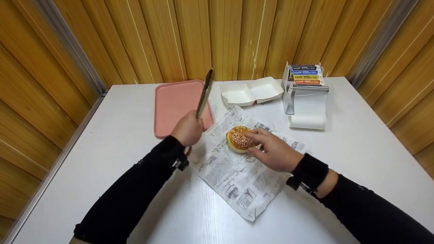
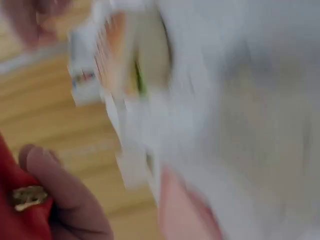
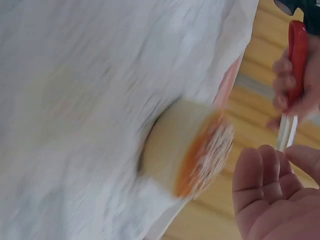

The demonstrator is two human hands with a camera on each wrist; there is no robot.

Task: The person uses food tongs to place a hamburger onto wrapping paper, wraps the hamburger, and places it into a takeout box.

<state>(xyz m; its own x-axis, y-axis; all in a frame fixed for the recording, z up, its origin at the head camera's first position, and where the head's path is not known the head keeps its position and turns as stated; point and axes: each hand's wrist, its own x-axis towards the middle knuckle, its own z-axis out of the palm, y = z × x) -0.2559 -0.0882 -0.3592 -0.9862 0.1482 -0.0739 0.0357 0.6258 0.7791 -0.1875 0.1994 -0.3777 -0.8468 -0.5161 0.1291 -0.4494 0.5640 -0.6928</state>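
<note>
My left hand (image 1: 188, 129) grips a red-handled knife (image 3: 298, 65), its blade pointing up and away over the pink tray's right side. A round bun (image 1: 237, 139) with a glossy brown top and pale crumbly topping sits on a printed paper sheet (image 1: 234, 179). In the left wrist view, the blurred side of the bun (image 2: 117, 55) shows a little green and yellow in the middle. My right hand (image 1: 276, 150) hovers at the bun's right side, fingers loosely bent and holding nothing. The right wrist view shows a gap between these fingers (image 3: 247, 172) and the bun.
A pink tray (image 1: 169, 112) lies at the back left of the white table (image 1: 118, 135). An unfolded white paper box (image 1: 239, 93) stands at the back middle. To its right is a stand holding several colored marker boxes (image 1: 306, 75) and a white paper roll (image 1: 307, 122).
</note>
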